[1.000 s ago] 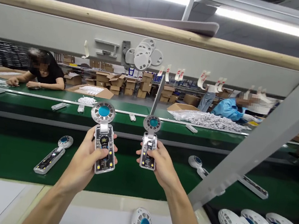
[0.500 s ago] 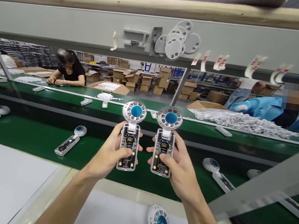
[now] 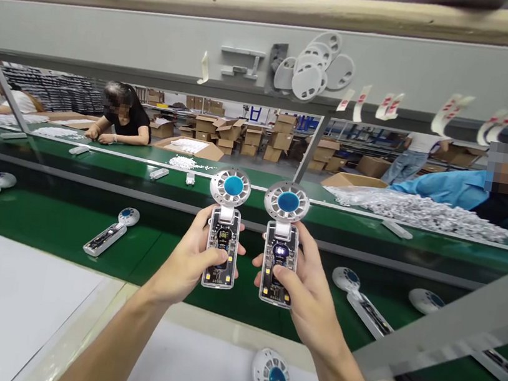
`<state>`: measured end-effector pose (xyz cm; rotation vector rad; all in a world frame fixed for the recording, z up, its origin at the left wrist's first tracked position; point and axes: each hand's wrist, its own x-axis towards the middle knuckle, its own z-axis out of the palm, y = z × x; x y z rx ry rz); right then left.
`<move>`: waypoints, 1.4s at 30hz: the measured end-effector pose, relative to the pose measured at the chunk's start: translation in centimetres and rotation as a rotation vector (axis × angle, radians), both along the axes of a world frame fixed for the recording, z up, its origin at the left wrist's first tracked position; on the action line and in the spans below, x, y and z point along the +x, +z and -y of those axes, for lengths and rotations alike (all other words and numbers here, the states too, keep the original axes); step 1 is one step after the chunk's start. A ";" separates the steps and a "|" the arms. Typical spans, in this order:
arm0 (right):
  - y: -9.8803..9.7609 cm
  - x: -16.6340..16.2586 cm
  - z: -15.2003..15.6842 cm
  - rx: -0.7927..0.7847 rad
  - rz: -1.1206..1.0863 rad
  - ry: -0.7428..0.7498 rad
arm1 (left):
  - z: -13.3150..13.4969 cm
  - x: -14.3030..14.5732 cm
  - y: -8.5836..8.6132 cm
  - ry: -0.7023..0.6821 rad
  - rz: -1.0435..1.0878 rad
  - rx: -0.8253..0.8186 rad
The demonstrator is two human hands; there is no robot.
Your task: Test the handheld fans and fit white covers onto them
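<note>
My left hand point(image 3: 189, 262) is closed round a white handheld fan point(image 3: 225, 227), its thumb pressed on the front of the circuit board. In my right hand point(image 3: 309, 286) is a second handheld fan point(image 3: 282, 235), gripped the same way with the thumb on its board. Both fans stand upright side by side, apart from each other, with round white heads, blue centres and bare electronics facing me. A small display glows on the right fan; the left one's display shows only dim digits. Below them, another fan point(image 3: 269, 375) lies on the white work surface point(image 3: 191, 365), partly cut off.
Several more fans point(image 3: 110, 233) lie on the green conveyor belt point(image 3: 149, 264). A grey slanted post point(image 3: 444, 318) stands at right. Overhead, a grey beam point(image 3: 114, 38) carries white discs point(image 3: 307, 81) and tape strips. Across the line sit co-workers, one in a blue sleeve point(image 3: 453, 187), near white parts point(image 3: 421, 211).
The right fan's display has lit up. Fans on the belt have shifted left. Both hands keep their grip, with the right fan slightly lower; the view has turned slightly.
</note>
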<state>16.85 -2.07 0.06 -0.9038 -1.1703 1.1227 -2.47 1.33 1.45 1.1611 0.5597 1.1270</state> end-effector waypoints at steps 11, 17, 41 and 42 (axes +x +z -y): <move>1.0 0.0 0.9 -0.054 -0.017 -0.014 | 0.2 0.4 0.2 0.019 0.052 -0.055; 0.4 0.6 0.5 -0.014 0.015 0.011 | 0.2 0.2 0.1 -0.012 0.063 -0.050; 1.7 0.4 1.1 -0.079 0.006 -0.057 | 0.6 1.0 0.1 -0.051 0.077 -0.037; 1.7 0.4 1.1 -0.077 0.010 -0.053 | 0.7 1.0 0.1 -0.053 0.078 -0.032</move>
